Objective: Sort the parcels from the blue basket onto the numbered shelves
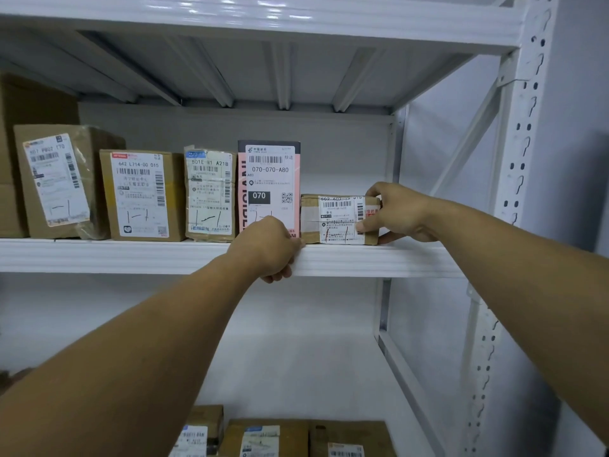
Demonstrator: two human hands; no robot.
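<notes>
- Parcels stand in a row on the white shelf (379,258) at our chest height, labels facing us.
- Our right hand (400,212) grips the small brown parcel (336,219) by its right end: thumb over the top edge, fingers wrapped around the front and underside, pinching the carton.
- That small parcel lies flat on the shelf, last in the row, touching the pink parcel (270,189) on its left.
- Our left hand (267,249) sits on the shelf's front lip just below the pink parcel, fingers curled down over the edge; it holds no parcel and we cannot tell how hard it presses.
- Pink parcel stands upright, white label reading 070-070-A80, tallest of the near ones.
- Left of it, a taped brown parcel (211,196) marked 501E, upright, just beside the pink one.
- Next left, a brown carton (141,196) labelled 642 L714-00 015.
- Further left, a tilted carton (62,183) in clear wrap, with a big plain box (19,100) behind it at the frame edge.
- Lower shelf parcels (263,438) show at the bottom, labels partly cut off.
- Upright post (524,143) with keyhole slots runs down the right side.
</notes>
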